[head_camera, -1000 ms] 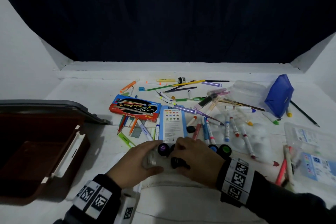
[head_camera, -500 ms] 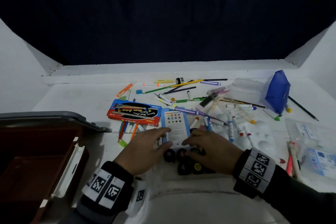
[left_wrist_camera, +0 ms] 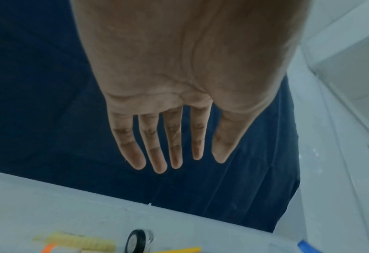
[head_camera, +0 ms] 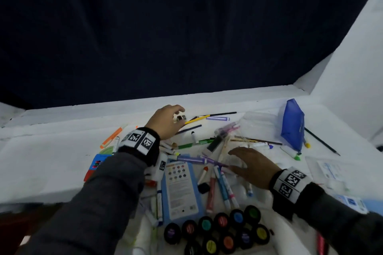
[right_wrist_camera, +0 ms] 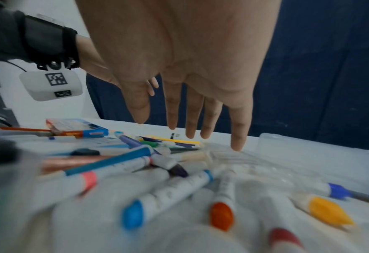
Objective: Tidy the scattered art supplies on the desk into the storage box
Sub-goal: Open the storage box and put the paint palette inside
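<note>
The left hand (head_camera: 165,120) is reaching to the far side of the white table (head_camera: 51,151), fingers straight and spread above a small black-lidded clear jar (left_wrist_camera: 138,241), not gripping it. The right hand (head_camera: 250,166) is hovering flat, fingers spread, over scattered white marker pens (right_wrist_camera: 174,186). Round black paint pots with coloured lids (head_camera: 219,230) are sitting nearest the person beside a blue colour-chart card (head_camera: 180,186).

1. The left hand (head_camera: 165,122) is stretched to the far side, palm down; its fingers (left_wrist_camera: 155,150) are straight and slightly spread.
2. The right hand (head_camera: 251,166) hovers nearer, flat, fingers (right_wrist_camera: 192,111) extended, apparently holding nothing.
</note>
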Demonstrator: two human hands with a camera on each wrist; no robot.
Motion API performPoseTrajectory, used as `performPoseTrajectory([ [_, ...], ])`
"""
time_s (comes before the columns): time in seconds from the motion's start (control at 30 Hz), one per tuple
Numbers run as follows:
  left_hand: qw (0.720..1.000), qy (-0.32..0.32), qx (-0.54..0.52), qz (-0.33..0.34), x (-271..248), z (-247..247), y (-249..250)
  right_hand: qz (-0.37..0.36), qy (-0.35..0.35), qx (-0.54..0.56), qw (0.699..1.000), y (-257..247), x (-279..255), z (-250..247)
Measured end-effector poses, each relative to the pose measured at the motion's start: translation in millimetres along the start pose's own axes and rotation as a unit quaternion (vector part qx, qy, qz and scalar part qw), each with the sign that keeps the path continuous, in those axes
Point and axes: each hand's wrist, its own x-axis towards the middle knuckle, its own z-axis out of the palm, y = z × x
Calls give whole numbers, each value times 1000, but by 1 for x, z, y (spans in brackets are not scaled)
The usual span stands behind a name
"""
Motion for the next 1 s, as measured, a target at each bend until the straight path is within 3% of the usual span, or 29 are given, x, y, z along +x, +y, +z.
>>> performPoseTrajectory([
  [0.1, 997, -48, 59, -15, 46, 22, -13, 12, -35, -9, 999, 11, 7, -4],
  [0.23, 983, -111, 146, -12, 87, 50, -28, 28, -21, 35, 999, 21, 13, -11],
  [0.43, 971, -120, 207, -10, 113, 67, -42, 30, -28, 81, 996, 29, 18, -14],
  [0.63, 979, -87, 185, 11, 110, 62, -40, 29, -27, 95, 995, 29, 22, -17],
  [0.73, 986, -57, 156, 7, 98, 47, -33, -5, 10, 82, 997, 21, 19, -20],
  [0.87, 998, 26, 55, 3, 75, 15, -22, -72, 72, 76, 992, 1, 7, -24],
  [1.0, 990, 121, -73, 22, 28, -20, -7, -124, 67, 84, 987, -27, -13, -27],
])
